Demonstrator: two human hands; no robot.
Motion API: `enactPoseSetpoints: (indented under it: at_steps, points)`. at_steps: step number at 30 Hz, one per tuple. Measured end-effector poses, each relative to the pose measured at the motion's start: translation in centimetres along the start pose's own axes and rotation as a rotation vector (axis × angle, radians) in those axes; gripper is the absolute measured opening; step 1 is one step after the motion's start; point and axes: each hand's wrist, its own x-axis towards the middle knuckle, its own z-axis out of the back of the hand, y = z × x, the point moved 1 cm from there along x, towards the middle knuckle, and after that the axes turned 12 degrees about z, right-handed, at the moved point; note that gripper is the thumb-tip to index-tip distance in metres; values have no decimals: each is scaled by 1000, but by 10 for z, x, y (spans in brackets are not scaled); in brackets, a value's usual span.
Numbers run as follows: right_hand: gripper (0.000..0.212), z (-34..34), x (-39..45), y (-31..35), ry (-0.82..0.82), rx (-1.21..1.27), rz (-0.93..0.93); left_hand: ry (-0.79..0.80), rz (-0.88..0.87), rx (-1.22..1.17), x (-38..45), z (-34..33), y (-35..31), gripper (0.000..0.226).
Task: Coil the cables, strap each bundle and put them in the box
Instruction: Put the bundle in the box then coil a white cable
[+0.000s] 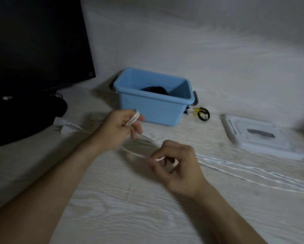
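Observation:
A long white cable (249, 170) lies in several strands across the pale wooden table, running off to the right. My left hand (120, 128) holds a few turns of it looped over the fingers, just in front of the blue box (158, 110). My right hand (175, 165) pinches a further stretch of the same cable between thumb and forefinger, lower and to the right. A black coiled cable (154, 89) sits inside the box. Black and yellow straps (201, 113) lie at the box's right corner.
A white box lid (260, 136) with a grey handle lies at the right. A black monitor (33, 41) stands at the left, its base on the table. A white plug (64, 126) and small white adapter (96, 117) lie left of my left hand.

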Motion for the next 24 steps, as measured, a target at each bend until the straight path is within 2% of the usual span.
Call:
enactPoseSetpoints:
  at_steps: [3, 6, 8, 10, 14, 17, 20, 22, 24]
  points:
    - [13, 6, 2, -3, -155, -23, -47, 211, 127, -33, -7, -4, -5, 26]
    - [14, 15, 2, -11, -339, -2, -141, 530, 249, -22, -14, -3, -9, 49]
    - [22, 19, 1, -17, -448, -38, -229, 678, 291, -13, -20, -2, -14, 50]
    - [30, 22, 0, -23, -493, -55, -310, 710, 250, -7, -23, -3, -19, 40]
    - [32, 23, 0, -29, -505, -37, -367, 630, 208, -67, -20, -2, -17, 28]
    - [27, 20, -1, -33, -459, 26, -404, 712, 268, -39, -24, -1, -14, 27]
    - [12, 19, -2, -34, -311, 2, -476, 756, 343, -295, -22, -6, -12, 29]
    - [24, 18, -2, -33, -157, 42, -444, 770, 387, -465, -20, -11, -13, 26]
    - [27, 10, -3, -29, -11, 216, -385, 756, 427, -553, -20, -17, -14, 27]
